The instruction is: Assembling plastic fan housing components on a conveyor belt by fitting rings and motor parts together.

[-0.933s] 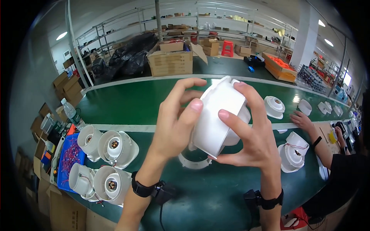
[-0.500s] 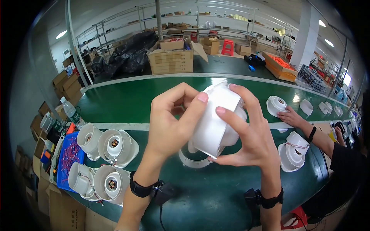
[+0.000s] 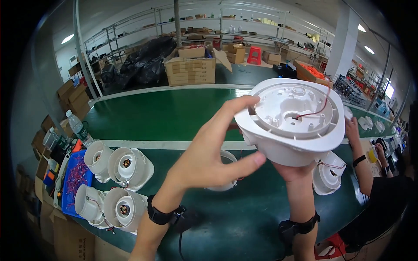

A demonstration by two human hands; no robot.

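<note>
A white plastic housing [image 3: 278, 145] is raised over the table, its ribbed hollow side facing up and a thin red wire lying across the inside. My right hand [image 3: 296, 170] bears it from underneath; most of those fingers are hidden behind it. At its left edge my left hand [image 3: 213, 148] is spread in a wide C, index fingertip at the rim and thumb by the lower wall. Whether the thumb presses on it I cannot tell. Behind my left hand, a white ring-shaped part [image 3: 227, 188] rests on the table, partly covered.
Several white housings with copper-coloured centres [image 3: 130, 167] stand at left beside a blue tray [image 3: 65, 204] of red wires. Another white housing [image 3: 325, 185] sits at right, near a co-worker's hand [image 3: 352, 130]. Beyond runs a green belt [image 3: 165, 115] with a cardboard box [image 3: 190, 71] behind it.
The housing has turned from its side to hollow side up and moved right. My right hand has gone beneath it, and my left hand has opened wider. The co-worker's hand has shifted right.
</note>
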